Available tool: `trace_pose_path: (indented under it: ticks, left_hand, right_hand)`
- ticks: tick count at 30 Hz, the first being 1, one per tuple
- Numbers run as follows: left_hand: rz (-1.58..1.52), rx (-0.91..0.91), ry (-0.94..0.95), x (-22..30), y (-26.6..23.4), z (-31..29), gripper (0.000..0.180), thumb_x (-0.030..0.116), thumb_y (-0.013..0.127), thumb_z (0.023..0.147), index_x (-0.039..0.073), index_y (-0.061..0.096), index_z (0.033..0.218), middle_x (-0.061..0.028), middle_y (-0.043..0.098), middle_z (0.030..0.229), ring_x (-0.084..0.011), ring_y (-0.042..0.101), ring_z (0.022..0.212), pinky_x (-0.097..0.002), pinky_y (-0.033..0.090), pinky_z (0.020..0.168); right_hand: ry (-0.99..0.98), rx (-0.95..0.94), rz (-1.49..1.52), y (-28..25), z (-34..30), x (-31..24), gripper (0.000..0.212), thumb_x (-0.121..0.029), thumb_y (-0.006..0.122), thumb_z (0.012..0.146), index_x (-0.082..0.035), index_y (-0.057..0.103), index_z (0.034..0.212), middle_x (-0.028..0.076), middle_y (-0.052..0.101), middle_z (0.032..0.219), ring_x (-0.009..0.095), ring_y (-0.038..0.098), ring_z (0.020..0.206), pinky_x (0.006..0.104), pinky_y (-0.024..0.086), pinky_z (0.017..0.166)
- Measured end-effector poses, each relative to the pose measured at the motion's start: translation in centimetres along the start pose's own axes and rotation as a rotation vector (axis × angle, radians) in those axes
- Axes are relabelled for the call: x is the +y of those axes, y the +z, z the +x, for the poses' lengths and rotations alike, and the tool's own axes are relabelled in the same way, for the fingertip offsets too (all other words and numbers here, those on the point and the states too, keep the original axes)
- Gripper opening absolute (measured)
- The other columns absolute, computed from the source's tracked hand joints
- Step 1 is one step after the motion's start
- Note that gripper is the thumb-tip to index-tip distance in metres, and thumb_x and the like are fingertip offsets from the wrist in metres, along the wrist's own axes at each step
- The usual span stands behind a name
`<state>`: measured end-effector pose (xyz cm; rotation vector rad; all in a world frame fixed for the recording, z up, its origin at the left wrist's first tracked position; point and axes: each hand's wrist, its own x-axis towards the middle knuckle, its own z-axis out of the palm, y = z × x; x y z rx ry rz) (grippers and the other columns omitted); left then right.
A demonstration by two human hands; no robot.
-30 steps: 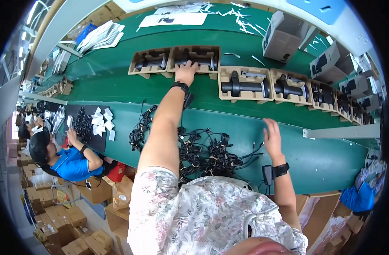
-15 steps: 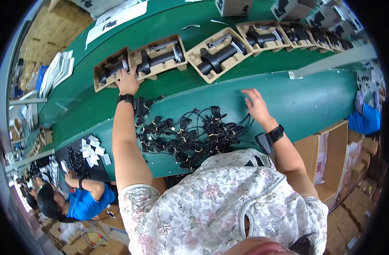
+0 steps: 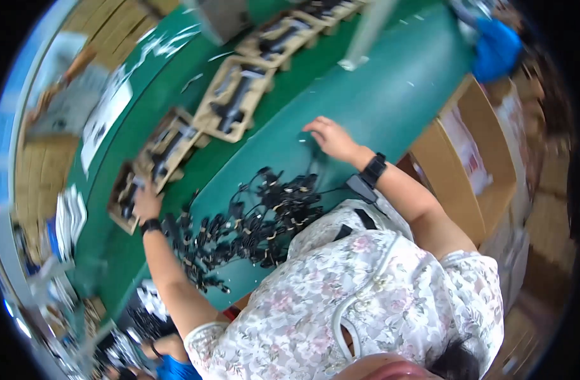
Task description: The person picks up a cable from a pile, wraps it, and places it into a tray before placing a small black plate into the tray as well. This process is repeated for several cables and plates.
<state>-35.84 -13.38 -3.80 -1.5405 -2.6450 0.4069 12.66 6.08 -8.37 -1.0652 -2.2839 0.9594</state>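
My left hand (image 3: 147,202) reaches to the leftmost tan moulded tray (image 3: 117,212), fingers lying over its near side. The fingers are slightly blurred but look stretched out, and I see nothing gripped in them. In that tray sits a dark device, partly hidden by the hand. The neighbouring tray holds a black tubular device (image 3: 165,152). My right hand (image 3: 333,139) hovers over the green table (image 3: 372,107), fingers loosely bent and apart, holding nothing. Between my forearms lies a heap of bundled black cables (image 3: 264,221).
More tan trays (image 3: 204,123) with black devices run in a line toward the far right. A grey post (image 3: 366,38) rises from the table. An open cardboard box (image 3: 442,164) stands at the right. White sheets (image 3: 71,218) are stacked at the left; a person in blue (image 3: 176,367) is at lower left.
The whole view has turned, so the tray line now slants up to the right. My left hand stays at the leftmost trays, now over the end one. The right hand remains raised and free.
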Motion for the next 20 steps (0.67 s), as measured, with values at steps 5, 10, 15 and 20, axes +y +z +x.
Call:
trace_pose_path:
  ticks: [5, 10, 15, 20]
  left_hand:
    - [-0.039, 0.458, 0.193, 4.5, -4.7, 1.5, 0.061, 0.005, 0.059, 0.073, 0.011, 0.037, 0.129, -0.0231, 0.045, 0.117, -0.0406, 0.044, 0.105, -0.0447, 0.038, 0.088]
    - [-0.396, 0.489, 0.422, 20.6, -10.1, 0.8, 0.054, 0.002, 0.058, 0.074, 0.005, 0.04, 0.125, -0.0227, 0.044, 0.118, -0.0391, 0.042, 0.109, -0.0422, 0.034, 0.095]
    - [-0.527, 0.24, 0.814, 37.1, -11.0, -1.2, 0.047, 0.005, 0.056, 0.078, 0.004, 0.042, 0.123, -0.0191, 0.041, 0.126, -0.0351, 0.038, 0.117, -0.0419, 0.03, 0.099]
    - [-0.534, -0.03, 1.017, 50.3, -8.8, -3.1, 0.042, 0.01, 0.056, 0.082, 0.005, 0.043, 0.122, -0.0177, 0.043, 0.125, -0.0337, 0.037, 0.12, -0.0398, 0.027, 0.102]
  right_hand:
    - [0.046, 0.147, -0.003, -3.0, -4.4, 3.8, 0.018, -0.005, 0.049, 0.083, -0.009, 0.057, 0.099, 0.01, 0.054, 0.096, 0.029, 0.052, 0.092, 0.0368, 0.045, 0.078]
    - [0.188, 0.314, 0.067, -8.2, -10.1, 8.3, 0.017, -0.006, 0.049, 0.084, -0.009, 0.058, 0.098, 0.01, 0.054, 0.096, 0.029, 0.053, 0.093, 0.0365, 0.044, 0.08]
    - [0.269, 0.563, 0.2, -14.5, -14.9, 12.7, 0.017, -0.006, 0.047, 0.085, -0.007, 0.058, 0.097, 0.012, 0.054, 0.096, 0.028, 0.053, 0.093, 0.0357, 0.044, 0.082]
    - [0.541, 0.713, 0.109, -18.2, -22.9, 20.2, 0.017, -0.007, 0.047, 0.087, -0.005, 0.058, 0.098, 0.013, 0.057, 0.098, 0.024, 0.055, 0.094, 0.0349, 0.043, 0.086]
